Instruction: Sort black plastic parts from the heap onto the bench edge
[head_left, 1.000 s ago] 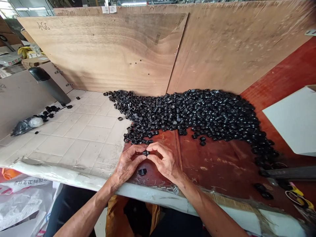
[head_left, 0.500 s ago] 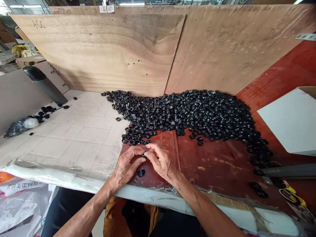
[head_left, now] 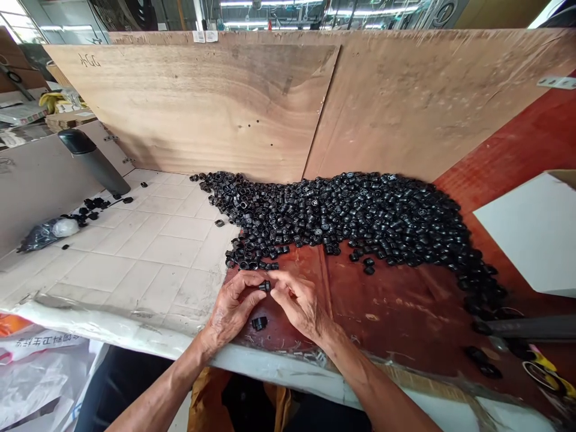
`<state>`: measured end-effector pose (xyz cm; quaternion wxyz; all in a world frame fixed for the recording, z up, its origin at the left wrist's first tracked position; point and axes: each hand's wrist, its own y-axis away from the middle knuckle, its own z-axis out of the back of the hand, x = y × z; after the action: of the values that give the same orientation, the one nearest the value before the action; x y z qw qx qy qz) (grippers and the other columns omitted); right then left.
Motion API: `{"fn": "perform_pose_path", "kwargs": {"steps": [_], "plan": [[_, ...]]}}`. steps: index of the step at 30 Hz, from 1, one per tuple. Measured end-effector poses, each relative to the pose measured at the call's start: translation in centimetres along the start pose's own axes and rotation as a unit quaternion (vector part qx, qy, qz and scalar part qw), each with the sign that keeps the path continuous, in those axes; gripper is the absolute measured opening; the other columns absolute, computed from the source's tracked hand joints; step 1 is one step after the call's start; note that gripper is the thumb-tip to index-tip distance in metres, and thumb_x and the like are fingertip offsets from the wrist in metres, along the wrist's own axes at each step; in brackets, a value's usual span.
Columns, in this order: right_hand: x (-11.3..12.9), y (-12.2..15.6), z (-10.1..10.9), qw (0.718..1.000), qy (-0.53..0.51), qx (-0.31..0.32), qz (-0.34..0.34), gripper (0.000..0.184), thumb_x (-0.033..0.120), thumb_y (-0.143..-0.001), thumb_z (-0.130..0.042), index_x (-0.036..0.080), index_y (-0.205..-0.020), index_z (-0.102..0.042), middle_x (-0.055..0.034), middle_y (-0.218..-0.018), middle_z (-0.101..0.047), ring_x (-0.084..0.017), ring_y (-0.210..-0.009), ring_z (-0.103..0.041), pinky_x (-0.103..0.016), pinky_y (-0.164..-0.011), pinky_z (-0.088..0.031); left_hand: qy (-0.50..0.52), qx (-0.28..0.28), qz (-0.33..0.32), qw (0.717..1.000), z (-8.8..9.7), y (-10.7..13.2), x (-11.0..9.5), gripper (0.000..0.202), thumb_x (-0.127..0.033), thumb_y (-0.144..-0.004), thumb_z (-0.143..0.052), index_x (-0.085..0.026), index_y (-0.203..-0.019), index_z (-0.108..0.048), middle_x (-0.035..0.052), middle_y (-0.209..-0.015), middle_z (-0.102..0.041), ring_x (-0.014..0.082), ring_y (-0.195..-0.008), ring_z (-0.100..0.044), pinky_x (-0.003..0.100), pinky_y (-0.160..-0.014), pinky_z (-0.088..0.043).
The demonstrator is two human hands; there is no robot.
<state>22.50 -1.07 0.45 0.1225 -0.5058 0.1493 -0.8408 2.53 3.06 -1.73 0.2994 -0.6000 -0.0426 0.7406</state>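
Note:
A small black plastic fitting (head_left: 265,286) is held up between my two hands, just above the red-brown table surface. My left hand (head_left: 230,305) pinches its left end between thumb and fingers. My right hand (head_left: 300,301) closes on the right end, with its thumb beside the fitting and its fingers curled over the top. Below them, close to the table's front edge, lies another black plastic fitting (head_left: 259,323). Beyond my fingertips spreads a big heap of black plastic parts (head_left: 342,210), many of them ring- or cap-shaped.
Plywood boards (head_left: 216,108) wall off the back. On the pale tiled surface (head_left: 171,249) at left stand a dark grey cylinder (head_left: 101,165) and a plastic bag (head_left: 42,234). A white box (head_left: 531,231), a grey bar (head_left: 531,327) and yellow-handled scissors (head_left: 546,366) are at right.
The view has tilted up slightly, so everything sits lower in the picture. The right thumb has drawn back a little and more of the held fitting shows between my hands.

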Motion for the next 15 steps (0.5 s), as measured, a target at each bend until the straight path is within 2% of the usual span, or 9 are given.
{"fn": "perform_pose_path", "kwargs": {"steps": [3, 6, 9, 13, 15], "plan": [[0.67, -0.06, 0.34, 1.0, -0.011, 0.006, -0.004, 0.038, 0.033, -0.1, -0.059, 0.022, -0.064, -0.054, 0.0044, -0.057, -0.051, -0.012, -0.053, -0.048, -0.026, -0.058, -0.04, 0.02, -0.008, 0.028, 0.999, 0.01, 0.03, 0.1, 0.013, -0.026, -0.101, -0.069, -0.025, -0.115, -0.068, 0.0061, -0.12, -0.074, 0.0228, -0.115, -0.072, 0.041, -0.103, -0.058], [0.93, -0.2, 0.44, 0.999, -0.034, 0.014, -0.006, 0.021, 0.033, -0.093, -0.068, 0.021, -0.076, -0.062, 0.0017, -0.072, -0.062, -0.013, -0.059, -0.055, -0.025, -0.06, -0.043, 0.04, -0.002, 0.044, 0.998, 0.1, 0.01, -0.01, 0.013, -0.025, -0.102, -0.068, -0.025, -0.115, -0.069, 0.006, -0.12, -0.074, 0.0225, -0.116, -0.071, 0.041, -0.104, -0.057], [0.84, -0.31, 0.44, 1.0, -0.019, 0.008, 0.001, 0.028, 0.03, -0.095, -0.065, 0.022, -0.07, -0.059, 0.0039, -0.062, -0.055, -0.013, -0.056, -0.051, -0.026, -0.058, -0.042, 0.038, 0.0, 0.047, 0.998, 0.18, 0.04, -0.04, 0.013, -0.027, -0.101, -0.069, -0.025, -0.114, -0.069, 0.0062, -0.119, -0.074, 0.0224, -0.115, -0.071, 0.04, -0.104, -0.056], [0.71, -0.35, 0.51, 1.0, -0.028, -0.001, 0.001, 0.008, 0.027, -0.094, -0.066, 0.021, -0.089, -0.069, -0.0011, -0.081, -0.069, -0.016, -0.067, -0.061, -0.027, -0.065, -0.049, 0.04, 0.015, 0.041, 0.998, 0.16, 0.15, 0.08, 0.013, -0.029, -0.102, -0.069, -0.024, -0.114, -0.069, 0.0072, -0.119, -0.075, 0.0227, -0.113, -0.072, 0.041, -0.101, -0.058], [0.72, -0.34, 0.48, 1.0, -0.023, 0.006, -0.004, 0.018, 0.028, -0.097, -0.063, 0.022, -0.081, -0.067, -0.0001, -0.073, -0.066, -0.016, -0.064, -0.061, -0.027, -0.064, -0.048, 0.031, 0.023, 0.041, 0.998, 0.12, 0.17, 0.05, 0.014, -0.029, -0.101, -0.069, -0.023, -0.114, -0.069, 0.0076, -0.118, -0.076, 0.0235, -0.114, -0.072, 0.042, -0.102, -0.058]]}}
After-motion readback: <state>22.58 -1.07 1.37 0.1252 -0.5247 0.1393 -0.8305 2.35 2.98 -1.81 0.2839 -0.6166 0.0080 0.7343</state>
